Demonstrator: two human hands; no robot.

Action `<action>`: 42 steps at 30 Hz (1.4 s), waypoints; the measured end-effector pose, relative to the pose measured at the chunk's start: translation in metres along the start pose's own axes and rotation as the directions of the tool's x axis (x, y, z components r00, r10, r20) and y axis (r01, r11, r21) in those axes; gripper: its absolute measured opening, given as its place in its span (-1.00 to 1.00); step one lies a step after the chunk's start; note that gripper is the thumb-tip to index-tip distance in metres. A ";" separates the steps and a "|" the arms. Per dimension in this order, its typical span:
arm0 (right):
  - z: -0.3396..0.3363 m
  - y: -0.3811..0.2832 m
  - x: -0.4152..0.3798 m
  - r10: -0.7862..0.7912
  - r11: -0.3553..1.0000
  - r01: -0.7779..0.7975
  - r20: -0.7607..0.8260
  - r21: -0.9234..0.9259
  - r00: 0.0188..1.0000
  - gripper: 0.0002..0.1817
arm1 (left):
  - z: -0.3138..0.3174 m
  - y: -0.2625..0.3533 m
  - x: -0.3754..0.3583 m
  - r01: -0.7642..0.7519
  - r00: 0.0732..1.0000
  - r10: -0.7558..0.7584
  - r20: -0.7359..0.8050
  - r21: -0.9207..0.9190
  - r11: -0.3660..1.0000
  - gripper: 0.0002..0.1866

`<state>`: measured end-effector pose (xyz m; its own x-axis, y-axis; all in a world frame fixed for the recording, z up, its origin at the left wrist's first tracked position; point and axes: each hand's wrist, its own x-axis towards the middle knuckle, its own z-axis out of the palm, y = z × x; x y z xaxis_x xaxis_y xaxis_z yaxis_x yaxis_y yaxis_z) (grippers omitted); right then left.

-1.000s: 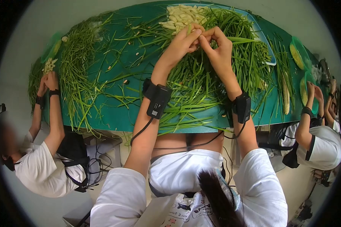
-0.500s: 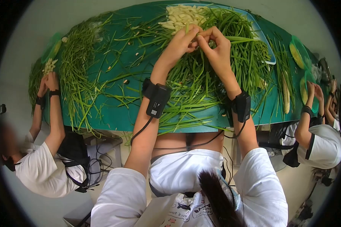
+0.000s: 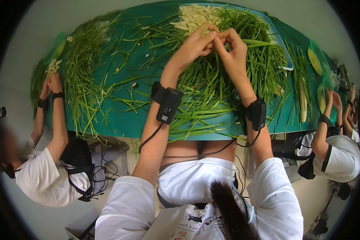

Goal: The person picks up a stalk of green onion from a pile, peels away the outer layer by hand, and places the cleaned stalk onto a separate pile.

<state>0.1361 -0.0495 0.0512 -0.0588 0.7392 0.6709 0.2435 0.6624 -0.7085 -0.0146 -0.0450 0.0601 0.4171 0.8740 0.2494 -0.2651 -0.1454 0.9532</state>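
I see my left hand point(image 3: 191, 49) and right hand point(image 3: 233, 51) meeting fingertip to fingertip, pinching one green stalk point(image 3: 204, 30) (mostly hidden) above the heap of greens point(image 3: 206, 86), just before the pale peeled pieces point(image 3: 193, 17).

Green table point(image 3: 120, 120) is bearing a loose heap of long stalks point(image 3: 82, 76) at left; a pale peeled pile point(image 3: 194, 16) is lying on a blue tray point(image 3: 282, 50); co-workers' hands point(image 3: 50, 86) are working alongside.
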 end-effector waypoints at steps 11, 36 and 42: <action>0.000 0.004 -0.003 0.054 0.995 -0.056 -0.023 -0.080 0.998 -0.87 | -0.007 -0.010 0.006 -0.143 0.973 0.168 -0.157 0.162 0.976 -0.79; -0.003 0.008 0.002 -0.120 0.935 0.110 -0.010 -0.337 0.993 -0.82 | -0.020 0.004 0.002 -0.111 0.967 0.132 -0.216 0.110 0.988 -0.82; -0.004 0.010 0.002 -0.130 0.947 0.112 -0.042 -0.300 0.991 -0.84 | -0.021 0.000 0.003 -0.056 0.978 0.085 -0.193 0.154 0.986 -0.78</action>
<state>0.1422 -0.0420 0.0464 -0.0490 0.6410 0.7660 0.5143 0.6736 -0.5308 -0.0312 -0.0325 0.0575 0.2177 0.9313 0.2921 -0.1507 -0.2636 0.9528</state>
